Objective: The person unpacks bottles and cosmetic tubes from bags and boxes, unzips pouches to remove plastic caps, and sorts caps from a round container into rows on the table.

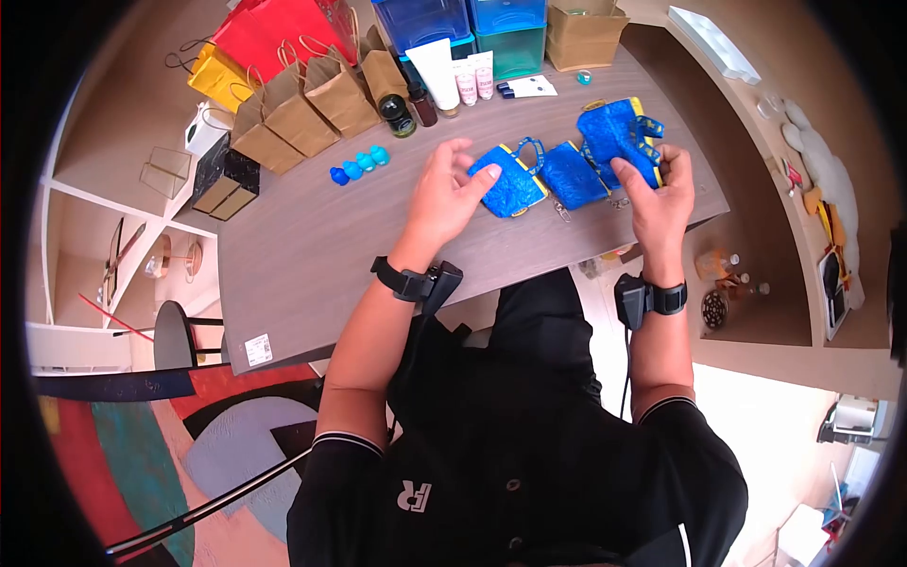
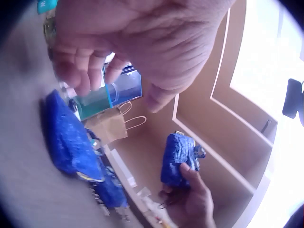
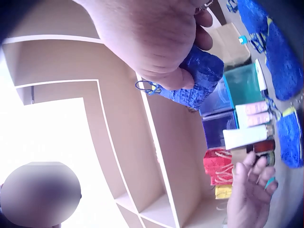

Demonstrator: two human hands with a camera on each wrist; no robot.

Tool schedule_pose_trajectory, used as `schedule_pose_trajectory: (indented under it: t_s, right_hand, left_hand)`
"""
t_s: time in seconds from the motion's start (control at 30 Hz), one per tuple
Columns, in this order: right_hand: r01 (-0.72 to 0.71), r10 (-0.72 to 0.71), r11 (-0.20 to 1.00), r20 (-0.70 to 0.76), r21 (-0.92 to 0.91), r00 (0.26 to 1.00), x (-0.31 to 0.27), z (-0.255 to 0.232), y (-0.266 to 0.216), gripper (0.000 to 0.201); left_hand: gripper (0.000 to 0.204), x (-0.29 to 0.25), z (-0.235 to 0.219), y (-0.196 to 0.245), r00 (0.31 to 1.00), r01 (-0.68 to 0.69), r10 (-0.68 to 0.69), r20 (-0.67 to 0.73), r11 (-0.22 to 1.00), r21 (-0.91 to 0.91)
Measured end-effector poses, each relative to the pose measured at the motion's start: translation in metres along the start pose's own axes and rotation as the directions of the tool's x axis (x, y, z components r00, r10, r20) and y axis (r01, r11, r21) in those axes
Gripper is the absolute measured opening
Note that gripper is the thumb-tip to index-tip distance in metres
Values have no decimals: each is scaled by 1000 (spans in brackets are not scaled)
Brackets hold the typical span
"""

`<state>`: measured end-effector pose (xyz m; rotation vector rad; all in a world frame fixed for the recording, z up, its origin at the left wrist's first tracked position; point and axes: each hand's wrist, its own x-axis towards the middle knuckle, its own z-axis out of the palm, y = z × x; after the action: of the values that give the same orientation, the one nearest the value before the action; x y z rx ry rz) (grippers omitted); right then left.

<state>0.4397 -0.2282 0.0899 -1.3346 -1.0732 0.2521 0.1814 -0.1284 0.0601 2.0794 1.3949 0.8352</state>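
Observation:
My right hand (image 1: pixel 661 198) pinches a small blue pouch (image 2: pixel 176 159) with yellow trim, thumb on its near face; in the right wrist view this blue pouch (image 3: pixel 202 78) hangs clear of the tabletop. A strap loop dangles from it. On the table to its left lie a blue pouch (image 1: pixel 572 175) with a metal clasp and another blue pouch (image 1: pixel 510 189) with its handle up. My left hand (image 1: pixel 442 194) hovers beside that leftmost pouch, fingers loosely bent and holding nothing; its thumb overlaps the pouch's edge in the head view.
Blue and teal bear-like figures (image 1: pixel 359 165) stand in a row to the left. Behind are paper bags (image 1: pixel 293 118), a white tube (image 1: pixel 435 76), pink-labelled tubes (image 1: pixel 474 77), dark bottles (image 1: pixel 397 113) and plastic boxes (image 1: pixel 510 42). A shelf (image 1: pixel 765 208) borders the table's right.

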Motion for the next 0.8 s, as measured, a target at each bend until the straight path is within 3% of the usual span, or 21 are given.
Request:
schedule_pose_trajectory:
  t_s: [0.03, 0.07, 0.1, 0.17, 0.2, 0.23, 0.3, 0.37, 0.43, 0.5, 0.6, 0.7, 0.73, 0.77, 0.8]
  right_hand:
    - [-4, 4, 1000, 1, 4, 1000, -6, 8, -4, 40]
    - [0, -4, 994, 39, 111, 999, -12, 17, -9, 40]
    - [0, -17, 976, 76, 217, 997, -16, 26, -13, 40]
    - [2, -42, 965, 144, 263, 989, -28, 44, -28, 41]
    - [31, -70, 970, 157, 240, 985, -32, 54, -28, 43]
    - [58, -97, 974, 170, 218, 981, -38, 65, -26, 44]
    - [54, -107, 978, 263, 199, 959, -48, 83, -31, 47]
    - [37, -121, 969, 338, 245, 933, -58, 94, -40, 49]
    - [0, -106, 971, 427, 240, 898, -66, 96, -47, 52]
    - [-14, -72, 988, 535, 155, 842, -70, 96, -62, 53]
    - [-125, -52, 962, 610, 244, 791, -84, 106, -52, 52]
    - [-158, -44, 958, 665, 240, 746, -93, 114, -59, 38]
    - [-84, -62, 981, 695, 175, 716, -94, 114, -60, 29]
    - [-5, -77, 994, 724, 111, 685, -96, 115, -60, 20]
    - [-14, -74, 993, 721, 116, 689, -97, 116, -61, 20]
  left_hand:
    - [55, 0, -4, 4, 993, -6, 50, 110, 931, -364]
    - [57, -1, -8, 9, 973, 32, 133, 190, 735, -677]
    - [57, -3, -11, 16, 974, 33, 127, 186, 738, -674]
    - [54, -10, -14, 33, 935, 179, 234, 267, 338, -924]
    - [48, -14, -10, 35, 934, 207, 247, 257, 211, -955]
    - [48, -20, -7, 39, 939, 201, 236, 251, 217, -955]
    - [46, -30, -3, 44, 975, 176, 131, 177, 18, -984]
    - [47, -32, 0, 26, 988, 138, 60, 143, 74, -988]
    - [44, -38, -4, 11, 990, 128, -53, 133, -79, -989]
    - [45, -44, -10, -6, 987, 105, -108, 115, -92, -990]
    - [47, -58, -20, -32, 978, 125, -133, 158, -223, -967]
    - [47, -72, -23, -46, 956, 75, -274, 107, -123, -990]
    - [47, -76, -24, -48, 953, 80, -281, 110, -115, -990]
    - [45, -81, -26, -48, 939, 47, -340, 49, -13, -999]
    - [44, -86, -29, -49, 922, 20, -387, -18, 93, -995]
